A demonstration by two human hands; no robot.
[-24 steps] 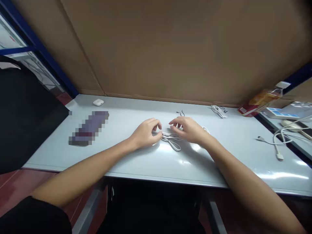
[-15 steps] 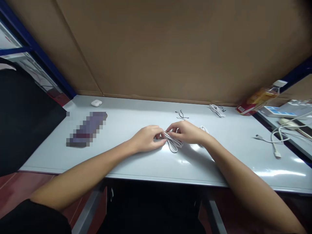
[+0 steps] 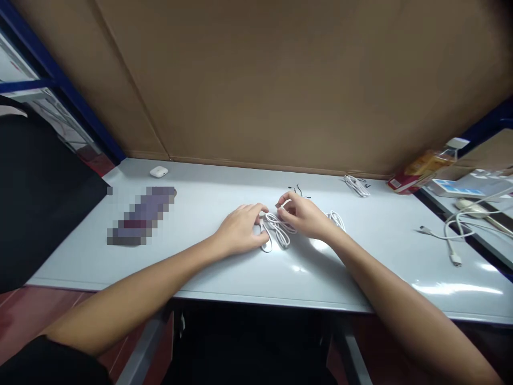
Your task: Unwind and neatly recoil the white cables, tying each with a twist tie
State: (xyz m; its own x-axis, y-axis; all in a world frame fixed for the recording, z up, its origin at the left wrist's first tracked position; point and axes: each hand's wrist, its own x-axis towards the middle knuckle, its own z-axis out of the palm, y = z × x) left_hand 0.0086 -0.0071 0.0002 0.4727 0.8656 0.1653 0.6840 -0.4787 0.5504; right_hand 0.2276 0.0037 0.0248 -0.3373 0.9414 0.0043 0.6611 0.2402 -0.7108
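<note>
White cable coil kept between two hands on the table

A coil of white cable [image 3: 282,238] is laid on the table [image 3: 192,187], set between the left hand [image 3: 237,231] and the right hand [image 3: 306,218]. The left grip is held partly open at the coil's left end, with thumb and forefinger parted; whether any strand is pressed by the other fingers cannot be told. The right grip is nearly closed above the coil's right part, thumb and forefinger brought close together; whether anything thin is pinched there cannot be made out.

A second white coil [image 3: 336,219] is partly hidden by the right forearm. Black ties [image 3: 298,191] are seen just beyond the right hand, and a third white coil [image 3: 356,186] is placed near the brown panel [image 3: 280,85]. On the left, a white case [image 3: 159,171] and a pixelated object [image 3: 142,216] are seen. On the right, a tilted bottle [image 3: 425,168] is seen near the panel, and loose white cable ends [image 3: 456,259] are spread over the table.
</note>
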